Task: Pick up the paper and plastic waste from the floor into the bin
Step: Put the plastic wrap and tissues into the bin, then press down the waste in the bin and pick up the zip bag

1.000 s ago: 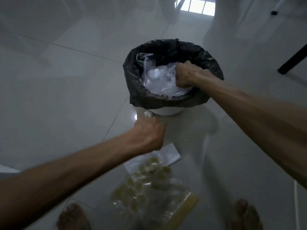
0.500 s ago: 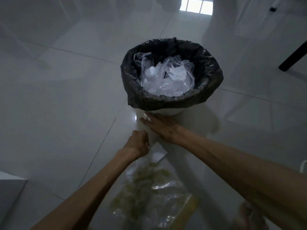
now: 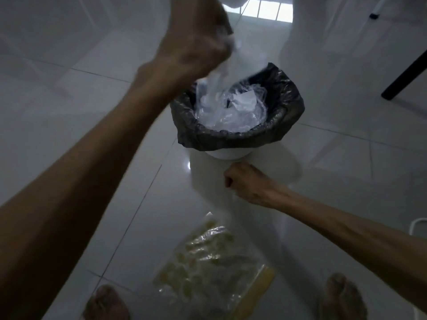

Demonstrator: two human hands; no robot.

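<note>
A white bin with a black liner (image 3: 231, 139) stands on the tiled floor, filled with crumpled clear plastic (image 3: 233, 116). My left hand (image 3: 196, 42) is raised above the bin's left rim, shut on a white sheet of paper (image 3: 221, 75) that hangs blurred down toward the opening. My right hand (image 3: 245, 181) is a closed fist low in front of the bin's base. The small paper scrap that lay there is no longer on the floor and is hidden inside the fist. A clear plastic bag with yellow print (image 3: 208, 262) lies on the floor between my feet.
My bare feet (image 3: 106, 303) (image 3: 342, 296) flank the plastic bag at the bottom edge. A dark furniture leg (image 3: 406, 72) slants at the far right. A white loop of cord (image 3: 418, 225) shows at the right edge. Glossy white tiles surround the bin.
My left hand lifted the white paper from the floor up over the bin. My right hand closed into a fist where the small scrap lay by the bin's base.
</note>
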